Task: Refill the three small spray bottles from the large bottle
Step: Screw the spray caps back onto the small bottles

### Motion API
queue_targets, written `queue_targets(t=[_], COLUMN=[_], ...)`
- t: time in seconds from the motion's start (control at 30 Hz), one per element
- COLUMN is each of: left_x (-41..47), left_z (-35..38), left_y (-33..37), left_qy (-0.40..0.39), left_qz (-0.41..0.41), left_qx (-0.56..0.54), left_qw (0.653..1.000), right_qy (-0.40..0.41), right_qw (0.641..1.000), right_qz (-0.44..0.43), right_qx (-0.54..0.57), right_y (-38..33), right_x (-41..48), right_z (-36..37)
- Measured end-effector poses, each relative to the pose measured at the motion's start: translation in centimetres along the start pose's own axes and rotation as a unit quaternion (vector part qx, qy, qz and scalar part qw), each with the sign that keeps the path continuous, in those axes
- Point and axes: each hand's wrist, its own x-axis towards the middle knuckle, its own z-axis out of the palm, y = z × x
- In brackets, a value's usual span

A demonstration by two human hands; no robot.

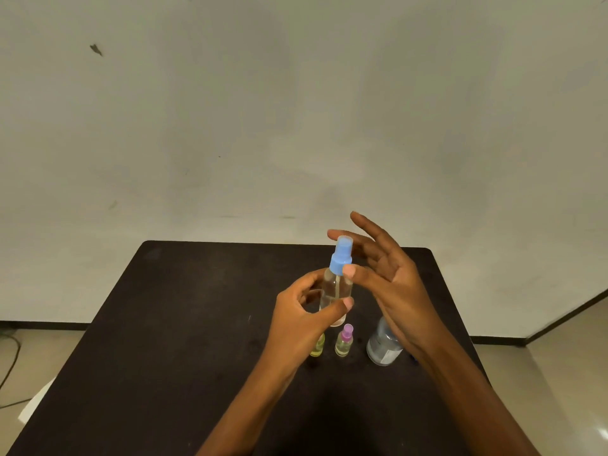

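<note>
A dark rectangular table (164,324) carries everything. The right hand (391,284) is held above its middle with fingers spread and mostly straight, thumb tip touching the collar of a blue spray cap (341,256). The left hand (296,320) grips the clear plastic spray bottle (337,291) that wears that cap, upright, off the surface. The large clear bottle (383,347) stands toward the right edge, partly behind the right wrist. Left of it stand a small pink-capped bottle of yellow liquid (344,342) and another small yellow-filled bottle (318,347), half hidden by the left hand.
</note>
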Motion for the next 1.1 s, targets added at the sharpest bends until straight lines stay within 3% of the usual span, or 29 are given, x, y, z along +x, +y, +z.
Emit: queue_targets(t=[0.4,0.67,1.1], left_x=[0.0,-0.1,-0.3], left_z=[0.1,0.0,0.2], left_y=[-0.4,-0.5,-0.3], left_qy=[-0.007,-0.004,-0.016], left_qz=[0.002,-0.002,-0.015], left_qx=[0.007,0.001,0.009], left_qw=[1.000,1.000,1.000], right_qy=[0.062,0.006,0.054], right_qw=[0.998,1.000,0.997], right_qz=[-0.023,0.006,-0.020], right_qx=[-0.016,0.021,-0.052], right_y=[0.1,0.2,0.8], right_x=[-0.1,-0.4,-0.2], right_z=[0.1,-0.2,0.0])
